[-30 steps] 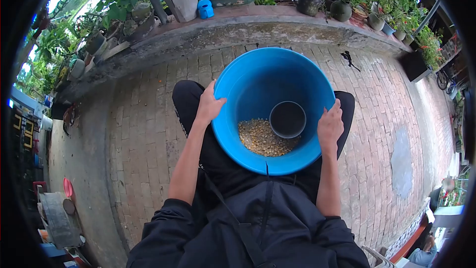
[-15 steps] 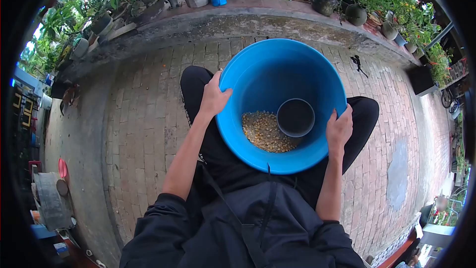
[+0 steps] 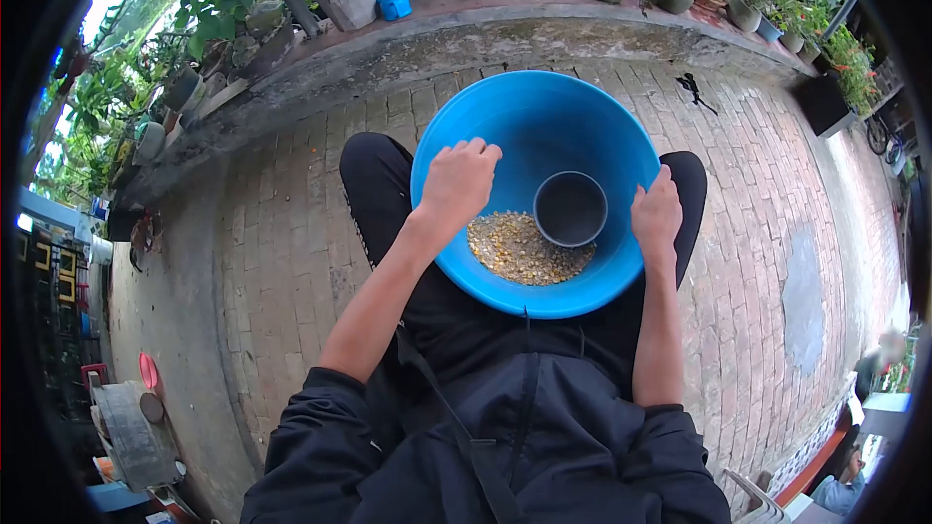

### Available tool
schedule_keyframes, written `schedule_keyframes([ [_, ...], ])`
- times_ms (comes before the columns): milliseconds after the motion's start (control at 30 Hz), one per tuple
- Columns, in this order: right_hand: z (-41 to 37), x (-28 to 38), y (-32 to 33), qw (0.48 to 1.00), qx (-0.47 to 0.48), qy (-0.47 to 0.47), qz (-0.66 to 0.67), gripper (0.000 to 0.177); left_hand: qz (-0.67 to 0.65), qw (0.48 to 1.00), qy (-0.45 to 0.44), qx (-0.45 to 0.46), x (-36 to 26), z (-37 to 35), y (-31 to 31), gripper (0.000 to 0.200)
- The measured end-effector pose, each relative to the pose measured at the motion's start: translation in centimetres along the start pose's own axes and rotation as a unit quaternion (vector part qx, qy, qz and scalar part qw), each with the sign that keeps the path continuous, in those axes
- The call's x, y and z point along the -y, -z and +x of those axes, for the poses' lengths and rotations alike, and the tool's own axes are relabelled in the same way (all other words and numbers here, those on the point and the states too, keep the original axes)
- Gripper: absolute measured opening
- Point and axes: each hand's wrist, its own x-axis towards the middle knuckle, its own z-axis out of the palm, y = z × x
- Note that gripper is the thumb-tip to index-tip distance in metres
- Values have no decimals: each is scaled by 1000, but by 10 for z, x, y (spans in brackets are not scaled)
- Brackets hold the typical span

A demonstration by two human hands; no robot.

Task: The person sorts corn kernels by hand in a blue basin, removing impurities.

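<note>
A large blue plastic tub (image 3: 524,92) rests tilted between my legs, its mouth facing me. Yellowish kernels like dried corn (image 3: 524,250) lie in a heap low on its left side. Beside them, partly on the heap, sits a dark round bowl or cup (image 3: 571,210) with a pale rim. My right hand (image 3: 658,212) grips the tub's right rim, its thumb on the inner side. Over the left part of the mouth, my left hand (image 3: 458,182) hangs with loosely bent fingers, holding nothing that I can see. Its fingertips are partly hidden from view.
Brick paving (image 3: 282,233) surrounds my legs (image 3: 374,184). A low concrete ledge (image 3: 437,39) with several potted plants and a small blue container (image 3: 393,0) runs across the front. Off to the left are a grey metal container (image 3: 138,435) and a pink item (image 3: 148,370).
My left hand has let go of the left rim and moved right, over the tub's mouth. My right hand stays on the rim. The view has turned slightly.
</note>
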Motion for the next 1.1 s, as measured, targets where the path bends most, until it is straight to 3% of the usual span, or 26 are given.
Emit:
schedule_keyframes([
  [67,6,8,-1,1000,-22,1,2,48,-148,951,3,271,-6,21,-6,26],
  [100,7,12,0,1000,-3,-9,8,52,-148,952,2,267,-9,33,-9,26],
  [167,2,25,7,1000,-27,-6,4,52,-252,852,55,456,-16,47,-26,26],
  [233,-4,25,6,999,-49,-4,-1,52,-292,846,61,443,-23,46,-51,30],
  [267,-5,23,3,992,-117,53,-16,50,-331,839,68,428,-27,42,-60,34],
  [300,-8,22,3,976,-186,111,-31,48,-266,878,30,396,-29,41,-67,35],
  [333,-12,22,5,976,-184,112,-31,48,-267,878,32,396,-33,37,-68,35],
  [400,-17,26,14,953,-230,185,-70,42,-263,935,35,234,-35,31,-64,32],
  [433,-17,27,14,952,-233,189,-69,42,-262,937,37,230,-33,30,-67,32],
  [500,-18,26,13,965,-92,237,67,41,-367,904,73,205,-30,26,-73,24],
  [533,-19,27,13,964,-97,239,67,41,-367,906,71,201,-29,25,-75,24],
  [633,-26,29,6,964,77,245,65,50,-444,883,71,133,-26,21,-83,22],
  [700,-26,27,0,969,118,214,24,51,-160,982,28,98,-27,15,-92,21],
  [733,-27,28,-1,969,163,185,-16,53,-159,982,27,100,-30,12,-92,21],
  [833,-26,28,-1,966,152,210,18,49,-126,989,-13,79,-45,3,-97,25],
  [900,-25,27,-3,962,141,231,33,46,-111,986,-115,55,-53,-2,-103,34],
  [1000,-23,26,-4,962,102,245,68,39,-167,971,-101,142,-61,-4,-111,40],
  [1100,-20,28,-3,952,34,275,133,27,-157,968,-99,172,-67,-11,-113,39],
])
